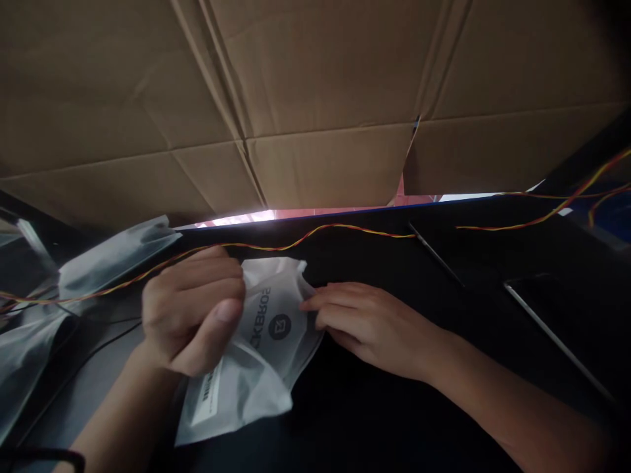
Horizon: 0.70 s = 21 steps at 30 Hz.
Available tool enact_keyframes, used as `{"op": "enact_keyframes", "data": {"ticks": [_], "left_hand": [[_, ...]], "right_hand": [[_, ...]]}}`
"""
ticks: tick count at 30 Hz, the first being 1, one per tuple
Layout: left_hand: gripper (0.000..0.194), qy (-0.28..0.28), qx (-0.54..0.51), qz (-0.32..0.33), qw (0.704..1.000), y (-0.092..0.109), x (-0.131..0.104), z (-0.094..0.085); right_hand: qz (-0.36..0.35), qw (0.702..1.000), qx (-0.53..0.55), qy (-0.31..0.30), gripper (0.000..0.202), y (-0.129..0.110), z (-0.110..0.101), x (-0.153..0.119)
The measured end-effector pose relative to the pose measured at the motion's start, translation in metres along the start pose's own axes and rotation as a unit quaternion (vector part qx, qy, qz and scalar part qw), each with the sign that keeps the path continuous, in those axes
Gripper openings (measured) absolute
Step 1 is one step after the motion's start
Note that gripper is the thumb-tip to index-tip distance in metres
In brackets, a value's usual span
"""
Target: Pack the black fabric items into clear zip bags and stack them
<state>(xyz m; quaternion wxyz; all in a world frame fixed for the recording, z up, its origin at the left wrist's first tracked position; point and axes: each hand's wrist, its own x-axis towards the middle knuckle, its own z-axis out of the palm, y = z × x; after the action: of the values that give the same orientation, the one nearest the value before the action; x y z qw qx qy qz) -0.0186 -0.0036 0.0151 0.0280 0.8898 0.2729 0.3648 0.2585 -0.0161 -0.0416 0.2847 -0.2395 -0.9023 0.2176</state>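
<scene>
A frosted plastic bag with dark printed letters, a round logo and a white barcode label lies at the centre, over the dark table. My left hand is closed on the bag's left side, its thumb pressed against the curled fingers. At the bag's right edge is my right hand, fingers together and their tips on the edge of the plastic. What lies inside the bag, if anything, cannot be made out.
Another frosted bag lies at the back left, and more plastic at the left edge. A twisted red and yellow wire crosses behind my hands. Two dark flat devices lie at right. Cardboard stands behind.
</scene>
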Motion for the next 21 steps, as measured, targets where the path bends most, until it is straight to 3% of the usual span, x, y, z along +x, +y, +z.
{"op": "enact_keyframes", "data": {"ticks": [4, 6, 9, 11, 15, 18, 21], "left_hand": [[0.047, -0.066, -0.011, -0.003, 0.998, -0.006, 0.0, 0.002], [0.044, -0.062, 0.005, -0.014, 0.998, -0.01, -0.001, 0.0], [0.04, -0.049, 0.023, -0.02, 0.998, -0.017, -0.004, -0.004], [0.037, -0.043, 0.029, -0.01, 0.999, -0.021, -0.005, -0.004], [0.034, -0.061, 0.028, 0.02, 0.998, -0.026, -0.005, 0.0], [0.033, -0.084, 0.029, 0.026, 0.996, -0.025, -0.004, 0.004], [0.032, -0.099, 0.035, 0.027, 0.994, -0.024, -0.003, 0.007]], "right_hand": [[0.001, 0.988, 0.042, 0.148, 0.017, -0.012, -0.004, -0.001], [-0.041, 0.993, 0.017, 0.11, 0.032, -0.017, -0.005, -0.003], [-0.084, 0.993, -0.07, -0.047, 0.066, -0.021, 0.001, -0.005], [-0.083, 0.987, -0.109, -0.088, 0.068, -0.023, 0.008, -0.006], [-0.096, 0.979, -0.168, -0.062, 0.027, -0.024, 0.02, -0.006], [-0.087, 0.98, -0.178, -0.019, 0.027, -0.021, 0.019, -0.006], [-0.022, 0.993, -0.107, 0.036, 0.027, -0.012, 0.007, -0.005]]}}
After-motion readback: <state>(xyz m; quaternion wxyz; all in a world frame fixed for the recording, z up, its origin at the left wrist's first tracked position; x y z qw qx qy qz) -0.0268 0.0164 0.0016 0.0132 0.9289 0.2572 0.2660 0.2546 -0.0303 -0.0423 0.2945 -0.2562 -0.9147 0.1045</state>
